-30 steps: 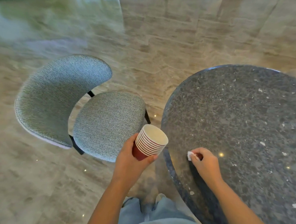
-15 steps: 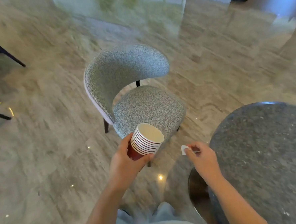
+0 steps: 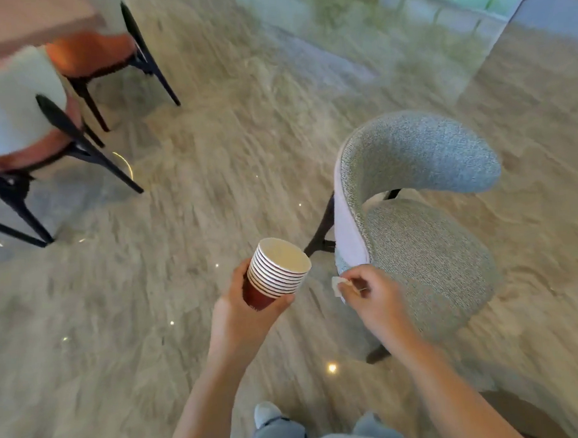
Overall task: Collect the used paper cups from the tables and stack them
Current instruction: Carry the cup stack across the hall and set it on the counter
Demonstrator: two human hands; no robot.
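A stack of several red paper cups (image 3: 277, 273) with white rims and a white inside sits tilted in my left hand (image 3: 246, 311), which grips the bottom cup's red wall at the centre of the view. Just to the right, my right hand (image 3: 375, 300) pinches a small white scrap of paper (image 3: 337, 285) between thumb and fingertips, a short gap away from the stack's rim. Both hands hover above the floor, with no table under them.
A grey fabric chair (image 3: 428, 244) with a curved back stands right of my hands. Two chairs with orange seats (image 3: 91, 53) and black legs stand at the upper left beside a pale table edge (image 3: 15, 22). Glossy stone floor (image 3: 118, 330) lies between.
The view has swung left: the dark round table slid out of frame and the orange chairs came in. My right hand lifted the white scrap off the table and brought it near the stack.
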